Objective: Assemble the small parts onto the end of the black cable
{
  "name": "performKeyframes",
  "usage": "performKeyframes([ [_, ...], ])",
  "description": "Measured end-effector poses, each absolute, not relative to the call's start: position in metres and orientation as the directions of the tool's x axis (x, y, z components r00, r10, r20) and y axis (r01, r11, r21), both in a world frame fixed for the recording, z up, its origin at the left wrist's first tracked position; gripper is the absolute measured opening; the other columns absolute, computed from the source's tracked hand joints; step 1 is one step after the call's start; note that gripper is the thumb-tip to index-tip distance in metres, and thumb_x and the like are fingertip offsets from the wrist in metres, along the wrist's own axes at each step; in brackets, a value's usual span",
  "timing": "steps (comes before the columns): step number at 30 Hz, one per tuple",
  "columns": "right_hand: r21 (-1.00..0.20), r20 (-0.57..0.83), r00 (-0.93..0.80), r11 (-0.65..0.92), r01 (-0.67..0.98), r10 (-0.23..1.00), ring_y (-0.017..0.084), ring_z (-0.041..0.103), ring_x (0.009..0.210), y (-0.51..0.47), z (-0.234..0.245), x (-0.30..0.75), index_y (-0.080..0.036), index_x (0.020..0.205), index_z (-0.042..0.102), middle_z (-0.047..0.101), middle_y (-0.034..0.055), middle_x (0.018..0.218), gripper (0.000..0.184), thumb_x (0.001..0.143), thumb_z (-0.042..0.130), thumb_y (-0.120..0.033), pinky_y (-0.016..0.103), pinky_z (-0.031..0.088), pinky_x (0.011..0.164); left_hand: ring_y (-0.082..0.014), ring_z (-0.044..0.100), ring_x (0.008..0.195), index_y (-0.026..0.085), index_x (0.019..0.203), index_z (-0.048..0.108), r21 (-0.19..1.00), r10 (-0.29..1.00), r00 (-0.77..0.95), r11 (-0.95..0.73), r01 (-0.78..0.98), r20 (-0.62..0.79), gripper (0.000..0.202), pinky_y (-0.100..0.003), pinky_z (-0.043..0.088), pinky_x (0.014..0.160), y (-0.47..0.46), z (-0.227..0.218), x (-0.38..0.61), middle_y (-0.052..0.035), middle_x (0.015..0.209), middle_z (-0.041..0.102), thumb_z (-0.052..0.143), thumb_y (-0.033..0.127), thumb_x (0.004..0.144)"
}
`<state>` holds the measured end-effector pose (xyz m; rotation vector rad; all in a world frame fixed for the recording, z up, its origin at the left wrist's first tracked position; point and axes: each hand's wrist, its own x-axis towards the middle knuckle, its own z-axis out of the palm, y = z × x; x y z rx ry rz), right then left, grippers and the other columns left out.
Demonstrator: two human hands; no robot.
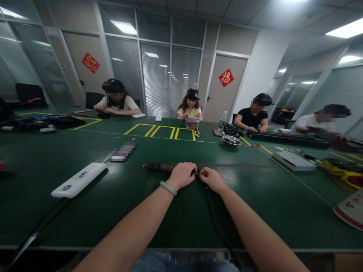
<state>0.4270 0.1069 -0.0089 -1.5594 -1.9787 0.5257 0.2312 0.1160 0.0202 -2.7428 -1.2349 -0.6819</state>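
A dark cylindrical tool with a narrow black tip, looking like an electric screwdriver [159,167], lies flat on the green table, its tip toward the left. My left hand [183,175], a pale bracelet at its wrist, is closed around the tool's right end and hides that part. Close beside it, my right hand [210,179] is closed in a pinch, its fingertips almost meeting the left fingers. Between the hands a tiny dark and reddish bit shows, too small to name. A black cable [213,211] runs from under my right hand down over the table's front edge.
A white power bank [81,180] with a cable and a blurred phone [123,152] lie left. Ahead stand a metal bowl [231,141] and a bottle [223,120]. A white box [295,160] and yellow-black gear [344,175] are right. Several people sit across the table.
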Motion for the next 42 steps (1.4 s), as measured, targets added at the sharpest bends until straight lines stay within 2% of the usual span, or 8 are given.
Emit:
performKeyframes([
  [18,-0.625,0.203,-0.165,0.257,0.737,0.965,0.012,0.058,0.063,0.105,-0.009,0.425,-0.018,0.082,0.064,0.066,-0.0008,0.071,0.016,0.081,0.057,-0.032,0.021,0.039,0.059,-0.0201,0.059,0.093,0.022,0.095,0.061,0.117,0.690,0.591,-0.686,0.718,0.419,0.010,-0.033,0.045,0.082,0.114,0.023,0.228,-0.0030,0.097,0.064,0.057,0.022,0.085],
  [42,-0.667,0.090,-0.206,0.213,0.714,0.974,0.012,0.058,0.064,0.115,-0.005,0.432,-0.019,0.087,0.066,0.067,-0.0007,0.073,0.016,0.082,0.060,-0.032,0.022,0.038,0.056,-0.0212,0.058,0.094,0.023,0.100,0.059,0.137,0.670,0.636,-0.722,0.678,0.383,0.015,-0.034,0.044,0.083,0.134,0.012,0.228,-0.0030,0.100,0.063,0.055,0.024,0.085],
])
